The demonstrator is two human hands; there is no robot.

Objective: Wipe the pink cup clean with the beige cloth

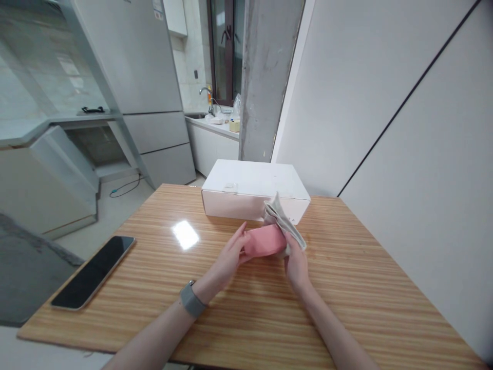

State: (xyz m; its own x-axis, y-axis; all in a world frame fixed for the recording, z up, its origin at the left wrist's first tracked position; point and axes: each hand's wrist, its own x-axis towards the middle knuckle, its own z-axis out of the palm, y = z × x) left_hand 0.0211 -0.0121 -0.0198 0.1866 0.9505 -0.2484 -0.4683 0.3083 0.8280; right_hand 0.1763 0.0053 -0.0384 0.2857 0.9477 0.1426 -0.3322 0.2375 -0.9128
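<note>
A small pink case with rounded edges is held above the wooden table. My left hand grips its left end, thumb on top and fingers underneath. In my right hand is a folded light grey cloth, pressed against the right end of the case. One corner of the cloth sticks up in front of the white box. The far side of the case and some of the right fingers are hidden by the cloth.
The white box lies closed at the table's far edge, just beyond my hands. A dark-screened phone rests at the table's left edge. A white wall borders the right side. A fridge and a sink counter stand behind.
</note>
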